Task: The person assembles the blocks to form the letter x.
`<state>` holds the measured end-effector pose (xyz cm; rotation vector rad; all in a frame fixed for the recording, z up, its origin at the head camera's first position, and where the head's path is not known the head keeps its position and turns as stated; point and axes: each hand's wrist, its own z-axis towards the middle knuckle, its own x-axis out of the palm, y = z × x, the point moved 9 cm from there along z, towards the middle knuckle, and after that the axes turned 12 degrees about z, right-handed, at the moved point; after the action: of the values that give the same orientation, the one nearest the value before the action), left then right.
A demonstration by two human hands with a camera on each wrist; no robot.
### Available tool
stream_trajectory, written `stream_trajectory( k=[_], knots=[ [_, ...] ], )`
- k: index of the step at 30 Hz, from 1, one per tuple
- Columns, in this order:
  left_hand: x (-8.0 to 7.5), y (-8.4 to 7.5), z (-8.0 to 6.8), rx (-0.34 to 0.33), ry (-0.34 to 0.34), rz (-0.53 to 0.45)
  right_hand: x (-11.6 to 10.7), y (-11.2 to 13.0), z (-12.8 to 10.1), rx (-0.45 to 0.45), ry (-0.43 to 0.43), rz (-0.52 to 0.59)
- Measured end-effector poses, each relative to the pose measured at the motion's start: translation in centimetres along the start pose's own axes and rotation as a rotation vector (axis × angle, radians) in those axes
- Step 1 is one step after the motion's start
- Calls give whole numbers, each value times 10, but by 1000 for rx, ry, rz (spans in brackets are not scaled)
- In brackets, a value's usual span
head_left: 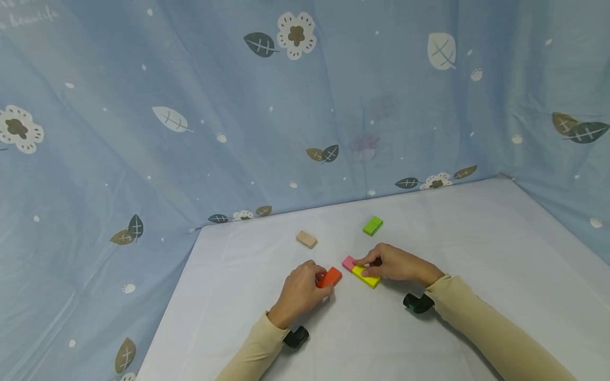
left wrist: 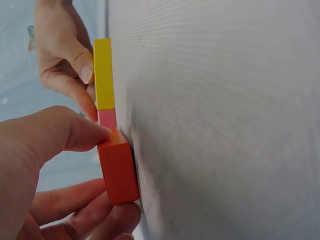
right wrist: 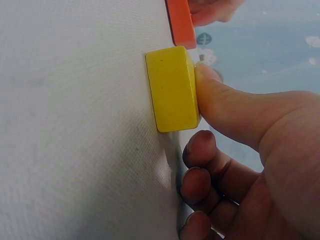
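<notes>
The orange block is pinched by the left hand, thumb on one long side and the curled fingers on the other, as seen in the left wrist view where the thumb tip sits right at the block's top corner. The block is lying flat on the white tablecloth, held in place rather than lifted, as far as can be told.

Over on the other side, the yellow block is being pressed on by the right hand. In the right wrist view the thumb is pushed flat against the block's long side while the other fingers are curled underneath, so it's a grip on the block, not a relaxed hand. A pink block is lined up end to end with the yellow one, touching it, and the right hand's fingertips reach across onto it too.

The orange block is just beside the pink and yellow pair, on their left; from the left wrist camera it looks like its corner is touching the pink end, though from the head view a small gap can't be ruled out.

Further back on the cloth, well apart from the hands, a beige block and a green block are lying on their own. Blue flowery fabric is hung all around behind the table
</notes>
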<state>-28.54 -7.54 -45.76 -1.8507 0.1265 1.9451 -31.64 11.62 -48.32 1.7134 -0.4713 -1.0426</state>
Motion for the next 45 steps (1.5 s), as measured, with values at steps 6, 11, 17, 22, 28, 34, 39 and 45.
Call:
stream_trajectory(
  k=[6, 11, 17, 22, 28, 34, 39, 45],
  knots=[
    [0, -3, 4, 16, -10, 15, -1, 1, 0, -9, 0, 4],
    [0, -4, 6, 34, -25, 23, -1, 0, 0, -13, 7, 7],
    [0, -6, 8, 42, -33, 25, -2, 1, 0, -13, 10, 6],
    [0, -9, 9, 41, -29, 25, -2, 2, 0, -9, 8, 3],
    [1, -11, 10, 42, -22, 28, -1, 1, 0, -16, 13, 6],
    [3, -14, 11, 43, -13, 21, 0, 0, 1, -23, 20, 12],
    [4, -14, 12, 41, -10, 18, 1, -1, 1, -27, 24, 10],
    [5, -15, 12, 47, -9, 13, 0, -1, 0, -20, 22, 7]
  ],
)
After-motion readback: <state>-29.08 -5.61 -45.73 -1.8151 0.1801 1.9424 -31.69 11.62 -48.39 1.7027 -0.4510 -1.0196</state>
